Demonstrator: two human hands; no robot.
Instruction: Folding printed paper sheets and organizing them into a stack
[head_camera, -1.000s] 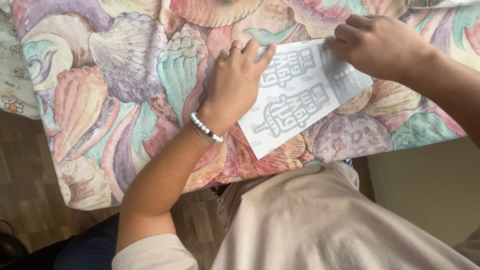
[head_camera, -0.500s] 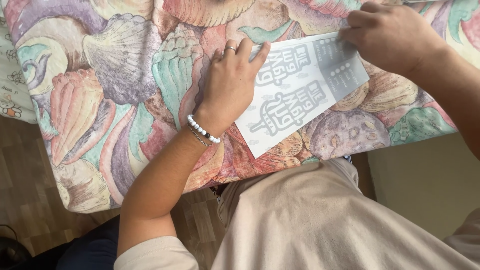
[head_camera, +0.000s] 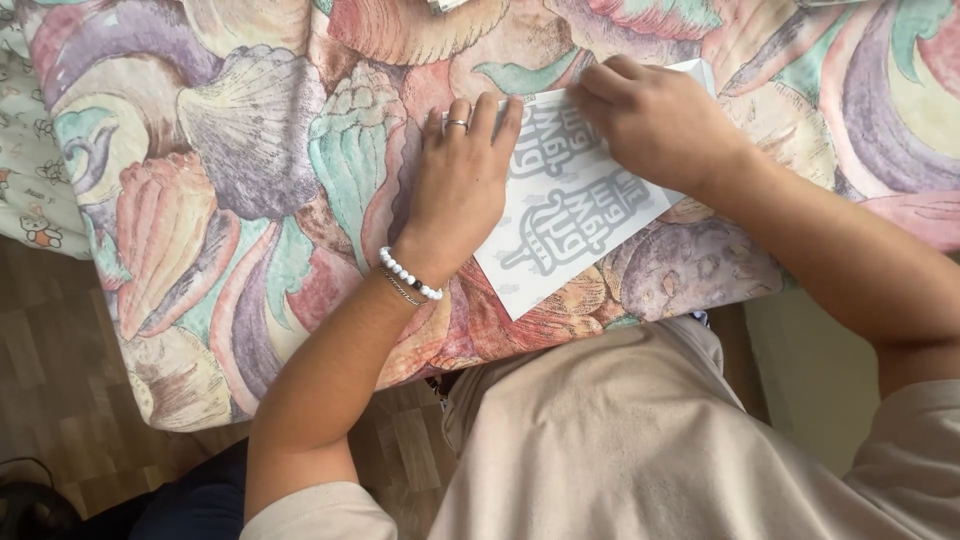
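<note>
A cloth printed with large seashells in pink, green, lilac and cream covers the surface and hangs over its near edge, taking up most of the view. Below it, the person's beige clothing fills the lower right, and wooden flooring shows at the lower left. At the far left edge a second, paler fabric with small printed figures lies beside the shell cloth.

On the cloth, near its front edge and right of centre, lies a white sheet bearing grey ornamental designs. It sits at a slant, its near corner pointing towards the person, its far corner just visible beyond the right knuckles.

The left hand lies flat on the cloth, palm down and fingers stretched out together; its fingertips rest over the sheet's left edge, pinning it rather than clasping it, so its grip is open and closes around nothing. The right hand presses on the upper part of the sheet with fingers curled downwards; the fingertips are hidden beneath the hand, so I cannot tell whether its grip pinches the paper or only pushes on it.

A white beaded bracelet circles the left wrist, with a thin chain beside it. A slim ring sits on one left finger.
</note>
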